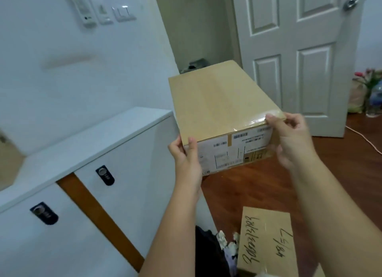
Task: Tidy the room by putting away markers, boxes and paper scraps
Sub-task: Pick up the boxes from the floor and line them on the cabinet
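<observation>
While both hands hold it in the air, the cardboard box (pixel 223 109) runs its long axis away from the person toward the open doorway, its labelled short end facing the camera. The left hand (pixel 187 158) grips the near left corner, thumb on the label face and fingers curled behind; the right hand (pixel 293 140) pinches the near right top corner, thumb on the taped edge — fingers wrapped round the side. The box hangs above the wooden floor (pixel 248 189), just beside the right end of a white cabinet (pixel 115 136) with two dark lock handles. Ahead stands a white panelled door (pixel 299 59), swung open. Below, at the floor's near edge, lies a second flat cardboard box (pixel 266 239) with handwriting — crumpled paper scraps (pixel 224 238) and dark cloth beside it.
</observation>
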`<state>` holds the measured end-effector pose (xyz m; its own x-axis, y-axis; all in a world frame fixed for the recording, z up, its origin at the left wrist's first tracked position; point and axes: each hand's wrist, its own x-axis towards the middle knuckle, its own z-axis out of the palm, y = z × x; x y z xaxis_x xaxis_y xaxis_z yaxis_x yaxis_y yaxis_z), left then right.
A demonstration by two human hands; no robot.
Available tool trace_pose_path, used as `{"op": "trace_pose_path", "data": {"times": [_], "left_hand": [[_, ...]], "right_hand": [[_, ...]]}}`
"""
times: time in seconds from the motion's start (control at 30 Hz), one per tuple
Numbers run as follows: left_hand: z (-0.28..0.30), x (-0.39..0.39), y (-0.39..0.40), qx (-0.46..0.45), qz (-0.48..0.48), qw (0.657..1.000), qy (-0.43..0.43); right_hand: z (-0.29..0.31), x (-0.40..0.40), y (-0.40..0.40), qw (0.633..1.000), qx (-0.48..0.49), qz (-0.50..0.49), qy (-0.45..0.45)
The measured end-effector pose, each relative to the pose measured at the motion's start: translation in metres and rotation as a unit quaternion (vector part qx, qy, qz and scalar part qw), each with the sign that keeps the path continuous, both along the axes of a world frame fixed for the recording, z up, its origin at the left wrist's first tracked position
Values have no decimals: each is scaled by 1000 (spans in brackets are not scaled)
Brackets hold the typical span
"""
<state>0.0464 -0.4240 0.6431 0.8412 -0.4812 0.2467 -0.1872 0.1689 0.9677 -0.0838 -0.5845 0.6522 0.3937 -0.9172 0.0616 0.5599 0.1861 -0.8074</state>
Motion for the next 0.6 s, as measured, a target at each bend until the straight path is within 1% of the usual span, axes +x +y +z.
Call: {"op": "trace_pose_path", "data": {"times": [0.1,0.2,0.3,0.43,0.6], "left_hand": [[52,9,31,-31,27,997,-64],[90,19,65,-50,67,991,-102],[114,33,105,-56,118,983,-125],[128,61,166,-63,197,968,-140],[116,92,240,-44,284,949,-130]], "right_hand": [[40,17,27,999,-28,25,-39],[68,42,58,996,-38,55,-67],[85,76,98,993,-65,78,-61],[105,122,155,981,-144,126,-28],[116,181,212,940,-247,230,40]]}}
